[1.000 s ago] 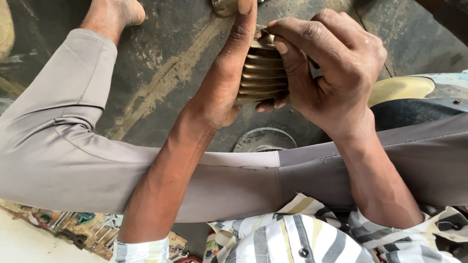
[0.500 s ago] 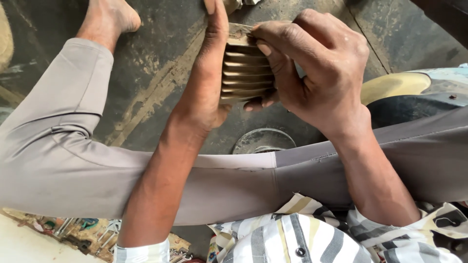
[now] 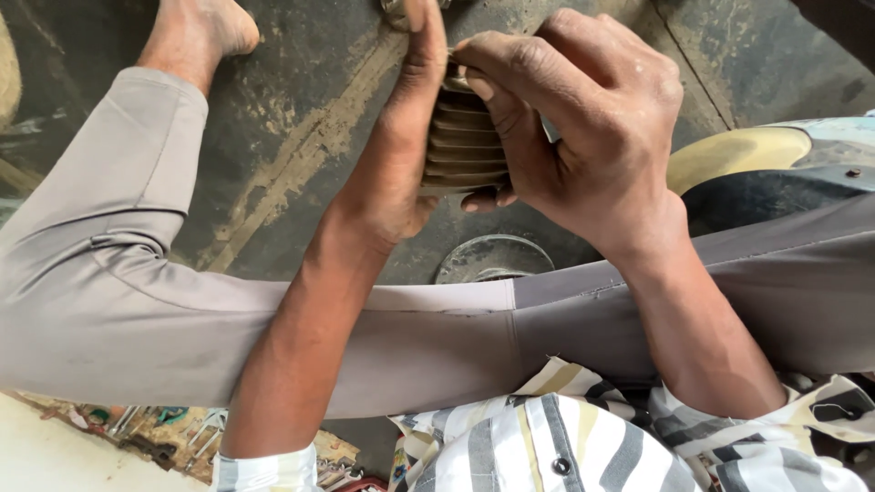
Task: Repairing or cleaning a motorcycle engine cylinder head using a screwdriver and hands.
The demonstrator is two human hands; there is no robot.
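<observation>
A finned metal engine cylinder [image 3: 460,146], dull brown-grey with stacked cooling ribs, is held up between both hands above the dark floor. My left hand [image 3: 396,155] presses flat against its left side, fingers pointing up out of frame. My right hand [image 3: 583,128] wraps over the top and right side, with fingers curled across the fins and the thumb underneath. Most of the cylinder is hidden by the hands.
My legs in grey trousers [image 3: 137,301] cross the frame, with a bare foot [image 3: 196,36] at top left. A round metal disc [image 3: 492,260] lies on the oily floor [image 3: 292,137]. A yellow and pale-blue vehicle body panel [image 3: 766,159] sits at right. Spanners [image 3: 205,428] lie at bottom left.
Both hands with the cylinder have drifted slightly left and up in the view. The grip looks the same.
</observation>
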